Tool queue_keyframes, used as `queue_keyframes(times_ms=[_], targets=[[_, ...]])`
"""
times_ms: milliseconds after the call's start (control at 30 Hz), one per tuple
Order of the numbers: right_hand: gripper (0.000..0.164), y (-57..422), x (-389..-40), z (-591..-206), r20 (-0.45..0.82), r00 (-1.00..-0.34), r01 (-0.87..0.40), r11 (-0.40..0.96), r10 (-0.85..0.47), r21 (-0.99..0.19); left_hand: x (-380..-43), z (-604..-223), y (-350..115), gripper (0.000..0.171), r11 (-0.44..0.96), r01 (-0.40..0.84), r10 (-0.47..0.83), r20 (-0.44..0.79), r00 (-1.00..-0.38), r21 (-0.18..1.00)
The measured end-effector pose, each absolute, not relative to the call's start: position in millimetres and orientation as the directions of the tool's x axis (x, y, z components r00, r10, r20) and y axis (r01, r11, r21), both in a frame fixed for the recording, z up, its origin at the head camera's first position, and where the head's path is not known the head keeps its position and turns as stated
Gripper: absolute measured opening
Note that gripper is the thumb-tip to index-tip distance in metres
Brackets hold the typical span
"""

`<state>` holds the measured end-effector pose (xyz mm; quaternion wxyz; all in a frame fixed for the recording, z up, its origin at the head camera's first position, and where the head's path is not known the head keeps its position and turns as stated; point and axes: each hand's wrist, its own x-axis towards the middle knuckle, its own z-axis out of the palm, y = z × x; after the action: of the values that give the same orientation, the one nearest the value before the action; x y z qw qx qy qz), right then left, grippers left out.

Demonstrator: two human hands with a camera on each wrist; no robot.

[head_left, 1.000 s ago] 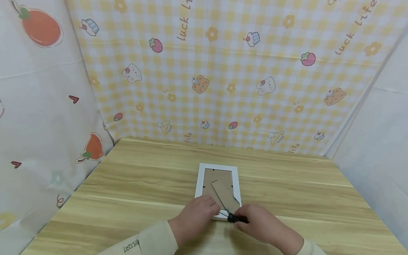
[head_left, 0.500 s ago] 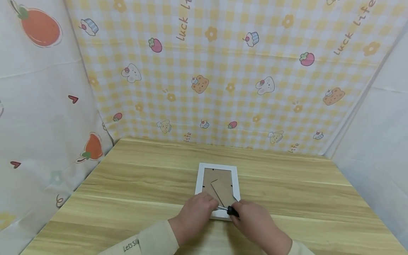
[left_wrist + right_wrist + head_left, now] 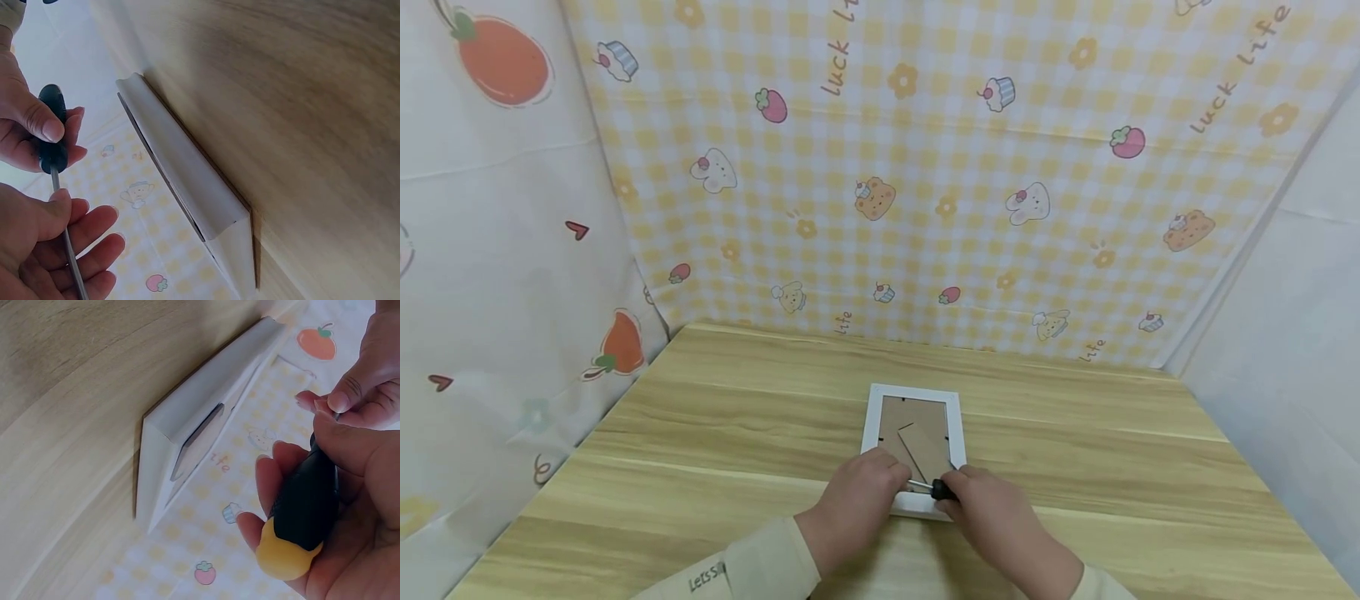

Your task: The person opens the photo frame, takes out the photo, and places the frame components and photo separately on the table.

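Note:
A screwdriver with a black handle and a yellow butt is held between both hands. My right hand grips the handle, its fingers curled round it. The thumb and fingers of my left hand pinch the metal shaft, which crosses that palm in the left wrist view; its tip is out of sight there. Under the hands a white picture frame lies back side up on the table. Its brown backing board shows small black tabs and a slanted stand leg. The hands cover part of the frame's near end.
The wood-grain table spreads around the frame on all sides. Behind it hangs a yellow checked cloth with cartoon prints. White sheets close off the left and right sides.
My right hand has moved up and slightly left over the frame with the screwdriver handle. The screwdriver now lies nearly level across the frame. My left hand has risen a little.

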<state>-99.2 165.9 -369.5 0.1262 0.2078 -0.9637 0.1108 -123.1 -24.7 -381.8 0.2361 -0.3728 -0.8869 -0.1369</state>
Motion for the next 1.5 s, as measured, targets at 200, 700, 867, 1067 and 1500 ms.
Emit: queue_keyframes(times_ms=[200,700,867,1067,1500], targets=[[0.017,167.4,-99.4,-368.8,0.274,-0.885,-0.434,0.878,-0.375,-0.2,-122.8,-381.0,-25.2,0.012,0.686,0.723,0.6,0.493,-0.629,0.087],[0.018,181.3,-100.3,-367.2,0.245,-0.913,-0.381,0.898,-0.327,-0.219,-141.6,-379.0,-49.8,0.024,0.726,0.643,0.499,0.457,-0.736,0.243],[0.016,183.8,-98.0,-368.7,0.253,-0.901,-0.407,0.89,-0.353,-0.206,-140.1,-377.6,-50.1,0.02,0.708,0.667,0.528,0.453,-0.718,0.233],[0.015,185.0,-96.0,-373.2,0.263,-0.889,-0.429,0.883,-0.374,-0.192,-137.9,-380.3,-45.5,0.013,0.659,0.737,0.601,0.485,-0.636,0.149],[0.015,182.7,-94.9,-375.0,0.253,-0.891,-0.428,0.884,-0.377,-0.189,-133.7,-377.5,-43.2,0.015,0.657,0.747,0.63,0.467,-0.62,0.105]])
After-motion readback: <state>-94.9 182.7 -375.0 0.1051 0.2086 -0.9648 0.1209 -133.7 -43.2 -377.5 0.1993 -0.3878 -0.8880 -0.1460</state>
